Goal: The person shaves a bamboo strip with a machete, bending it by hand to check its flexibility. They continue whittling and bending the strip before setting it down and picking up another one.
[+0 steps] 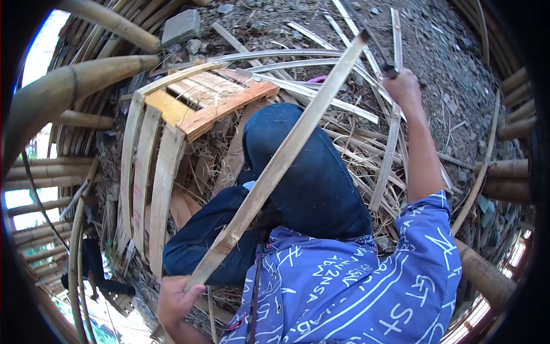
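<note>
My left hand (176, 303) is closed around the lower end of a long split bamboo strip (281, 157), thumb along its edge. The strip slants up across my bent knee to a dark far end. In my right hand (403, 92), arm stretched forward, is the dark handle of a long-bladed knife (376, 46). Its narrow blade points up and left, seen nearly edge-on, and overlaps the strip's far end in this view. Left of my knee, a wooden crate (229, 112) with slatted sides lies near my legs.
Loose bamboo strips (384, 160) and thin shavings cover the ground to the right and ahead. A grey block (181, 27) sits near the top left. Thick bamboo poles (109, 77) jut in on the left. Someone in dark clothes (94, 266) is at lower left.
</note>
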`<state>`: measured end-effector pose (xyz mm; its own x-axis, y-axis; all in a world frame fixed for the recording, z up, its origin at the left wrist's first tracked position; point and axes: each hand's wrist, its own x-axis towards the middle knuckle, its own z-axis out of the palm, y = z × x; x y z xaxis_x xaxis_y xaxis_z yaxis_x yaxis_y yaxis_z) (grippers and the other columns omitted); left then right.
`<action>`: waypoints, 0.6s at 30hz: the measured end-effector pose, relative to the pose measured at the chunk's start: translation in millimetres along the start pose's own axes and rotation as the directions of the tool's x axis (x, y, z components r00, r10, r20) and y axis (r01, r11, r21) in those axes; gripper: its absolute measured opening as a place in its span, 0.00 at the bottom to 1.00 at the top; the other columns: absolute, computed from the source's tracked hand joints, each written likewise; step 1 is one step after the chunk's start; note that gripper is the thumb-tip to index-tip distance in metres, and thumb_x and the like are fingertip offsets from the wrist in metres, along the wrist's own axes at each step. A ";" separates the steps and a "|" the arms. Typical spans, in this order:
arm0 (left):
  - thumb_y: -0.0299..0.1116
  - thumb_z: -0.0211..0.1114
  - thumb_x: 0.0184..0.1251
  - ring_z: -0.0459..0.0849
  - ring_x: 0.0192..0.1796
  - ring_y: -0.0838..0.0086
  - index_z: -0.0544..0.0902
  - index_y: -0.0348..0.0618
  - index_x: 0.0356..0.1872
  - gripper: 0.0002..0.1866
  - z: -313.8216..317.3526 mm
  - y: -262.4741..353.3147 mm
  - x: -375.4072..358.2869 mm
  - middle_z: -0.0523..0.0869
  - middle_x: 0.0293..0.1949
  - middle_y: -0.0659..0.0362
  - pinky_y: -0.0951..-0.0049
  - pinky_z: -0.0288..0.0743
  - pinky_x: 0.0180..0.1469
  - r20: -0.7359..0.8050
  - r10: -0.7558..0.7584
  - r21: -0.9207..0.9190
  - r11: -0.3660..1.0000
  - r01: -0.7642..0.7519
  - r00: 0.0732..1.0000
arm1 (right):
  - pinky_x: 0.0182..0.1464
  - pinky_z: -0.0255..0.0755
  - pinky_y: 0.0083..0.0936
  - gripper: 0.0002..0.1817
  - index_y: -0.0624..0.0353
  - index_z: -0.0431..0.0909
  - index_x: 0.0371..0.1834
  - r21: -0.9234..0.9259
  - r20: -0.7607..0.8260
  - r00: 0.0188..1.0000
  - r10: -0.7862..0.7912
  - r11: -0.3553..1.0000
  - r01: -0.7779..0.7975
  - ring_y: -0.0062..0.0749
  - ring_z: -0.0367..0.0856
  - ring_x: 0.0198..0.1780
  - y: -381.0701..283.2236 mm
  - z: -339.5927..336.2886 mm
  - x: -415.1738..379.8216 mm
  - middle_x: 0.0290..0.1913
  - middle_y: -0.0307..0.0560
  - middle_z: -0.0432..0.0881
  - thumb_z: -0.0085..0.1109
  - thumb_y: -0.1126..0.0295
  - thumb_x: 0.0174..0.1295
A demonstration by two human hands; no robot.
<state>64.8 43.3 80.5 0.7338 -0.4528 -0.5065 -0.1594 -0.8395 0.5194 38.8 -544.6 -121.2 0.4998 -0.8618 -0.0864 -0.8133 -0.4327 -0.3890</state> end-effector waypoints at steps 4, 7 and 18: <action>0.35 0.66 0.60 0.71 0.18 0.83 0.79 0.33 0.19 0.16 -21.8 -18.0 -8.6 0.73 0.13 0.64 0.77 0.62 0.20 0.033 -0.181 -0.149 0.972 0.183 0.983 | 0.30 0.72 0.37 0.18 0.69 0.80 0.24 0.173 0.057 0.998 0.015 0.985 -0.025 0.43 0.81 0.25 55.5 16.7 13.3 0.20 0.56 0.79 0.60 0.60 0.47; 0.34 0.65 0.62 0.71 0.16 0.84 0.78 0.34 0.19 0.15 -26.7 -15.4 -10.2 0.74 0.12 0.64 0.80 0.63 0.19 -0.122 -0.254 -0.256 0.942 0.217 0.959 | 0.22 0.69 0.32 0.17 0.67 0.80 0.22 0.252 0.063 0.998 0.030 0.967 -0.045 0.32 0.76 0.16 106.2 47.7 -2.5 0.16 0.47 0.78 0.61 0.59 0.46; 0.46 0.64 0.61 0.78 0.23 0.59 0.81 0.39 0.22 0.19 -85.3 75.1 69.1 0.77 0.16 0.53 0.64 0.71 0.31 -0.110 0.355 0.611 0.761 -0.218 0.929 | 0.13 0.59 0.20 0.09 0.60 0.70 0.22 0.715 0.105 0.994 0.018 0.693 -0.088 0.20 0.66 0.11 45.8 10.1 -101.2 0.13 0.37 0.69 0.60 0.71 0.53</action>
<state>159.9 -25.4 143.2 0.6974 -0.6851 -0.2106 -0.6851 -0.7235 0.0848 -46.1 -474.6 -139.5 0.5139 -0.8368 -0.1888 -0.3947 -0.0353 -0.9181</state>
